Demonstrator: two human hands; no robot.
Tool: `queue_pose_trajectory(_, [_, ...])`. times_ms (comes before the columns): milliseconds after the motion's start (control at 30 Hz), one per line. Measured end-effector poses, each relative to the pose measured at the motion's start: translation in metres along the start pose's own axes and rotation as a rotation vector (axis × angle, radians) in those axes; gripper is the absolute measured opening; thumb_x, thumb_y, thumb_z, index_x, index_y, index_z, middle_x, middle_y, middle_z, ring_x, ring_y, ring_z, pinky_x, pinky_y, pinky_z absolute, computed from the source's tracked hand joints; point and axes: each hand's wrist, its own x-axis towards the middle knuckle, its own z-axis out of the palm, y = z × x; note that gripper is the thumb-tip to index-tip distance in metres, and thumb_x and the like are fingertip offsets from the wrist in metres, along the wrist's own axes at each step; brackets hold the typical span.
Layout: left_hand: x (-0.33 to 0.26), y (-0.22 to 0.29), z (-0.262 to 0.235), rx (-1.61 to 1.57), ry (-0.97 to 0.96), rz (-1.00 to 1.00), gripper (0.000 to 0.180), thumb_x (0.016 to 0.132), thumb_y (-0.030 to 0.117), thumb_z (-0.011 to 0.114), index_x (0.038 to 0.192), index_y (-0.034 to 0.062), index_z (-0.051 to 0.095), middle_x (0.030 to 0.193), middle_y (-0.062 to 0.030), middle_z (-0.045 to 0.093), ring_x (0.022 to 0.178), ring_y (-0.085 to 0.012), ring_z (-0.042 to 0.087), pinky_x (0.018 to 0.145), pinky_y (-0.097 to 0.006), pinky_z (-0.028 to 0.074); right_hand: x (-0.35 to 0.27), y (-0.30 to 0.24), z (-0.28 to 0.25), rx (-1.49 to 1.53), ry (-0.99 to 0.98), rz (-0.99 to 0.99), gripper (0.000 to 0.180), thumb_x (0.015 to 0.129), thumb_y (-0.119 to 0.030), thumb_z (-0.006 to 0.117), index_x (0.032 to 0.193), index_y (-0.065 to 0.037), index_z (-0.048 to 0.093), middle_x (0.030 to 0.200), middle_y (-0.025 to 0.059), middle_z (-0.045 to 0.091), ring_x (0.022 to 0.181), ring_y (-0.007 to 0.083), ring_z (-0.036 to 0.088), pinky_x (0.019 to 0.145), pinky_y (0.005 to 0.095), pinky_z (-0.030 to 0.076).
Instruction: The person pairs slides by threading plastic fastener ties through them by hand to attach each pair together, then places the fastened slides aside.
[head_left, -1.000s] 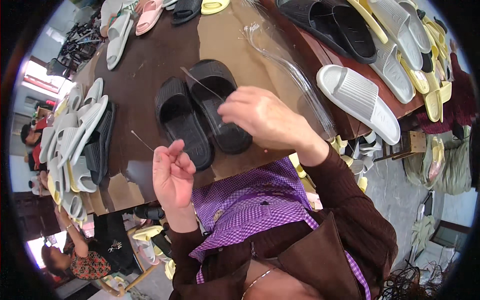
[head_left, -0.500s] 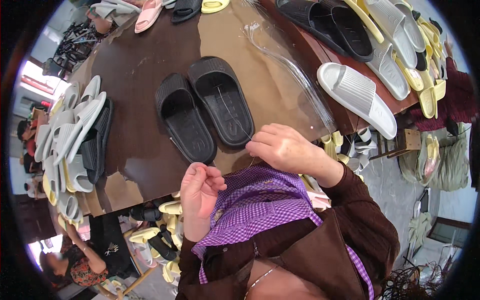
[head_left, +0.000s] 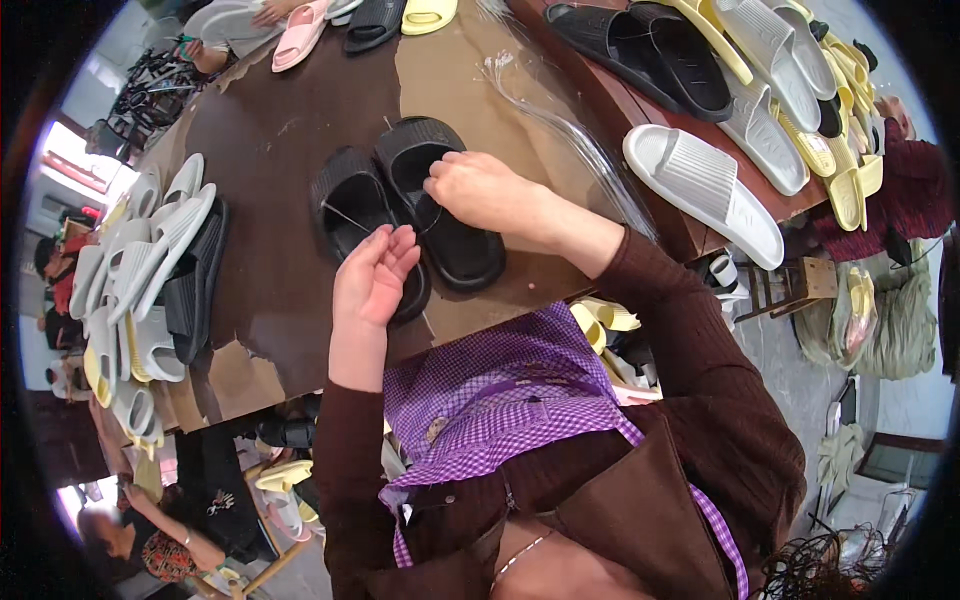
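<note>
A pair of black slide slippers lies side by side before me, the left slipper [head_left: 352, 190] and the right slipper [head_left: 465, 255], toes pointing away. My left hand [head_left: 375, 272] is over the left slipper's heel half, palm turned up and fingers curled. A thin clear plastic strand [head_left: 345, 217] runs from that slipper's strap to these fingertips. Over the right slipper's strap opening, my right hand [head_left: 485, 195] is closed in a pinch. Part of a thin strand shows just below its fingers; the fingertips themselves are mostly hidden.
A bundle of clear strands [head_left: 575, 125] lies on the brown table [head_left: 265, 130]. Grey slippers [head_left: 130, 260] are piled at the left. A white-grey slipper [head_left: 700, 190] and more black, grey and yellow ones cover the right side. Other people work nearby.
Both hands have moved away from my body, from the near table edge to over the slippers. My right hand has gone up to the right slipper's strap; my left hand now covers the left slipper's heel.
</note>
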Motion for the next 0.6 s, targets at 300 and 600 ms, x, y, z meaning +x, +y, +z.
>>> queue_pose_trajectory(300, [0.043,0.026,-0.025,0.124,-0.105,-0.145,0.011,0.089,0.013,0.051,0.095,0.0058,0.057,0.088,-0.0069,0.064,0.078,-0.0144,0.063,0.064,-0.029,0.053,-0.008,0.01,-0.009,0.158,0.035,0.052,0.037,0.073,0.0,0.05,0.11,0.0,0.054,0.088,0.0125,0.059,0.088,0.0281,0.057,0.077,0.0367,0.047])
queue_pose_trajectory(600, [0.031,0.012,-0.003,0.179,-0.041,-0.063,0.011,0.09,0.011,0.049,0.093,0.0015,0.054,0.089,-0.0103,0.063,0.077,-0.0172,0.063,0.065,-0.03,0.054,-0.023,0.029,-0.019,0.546,0.123,0.261,0.035,0.077,0.004,0.045,0.111,-0.001,0.054,0.092,0.0165,0.062,0.088,0.0311,0.06,0.076,0.0364,0.048])
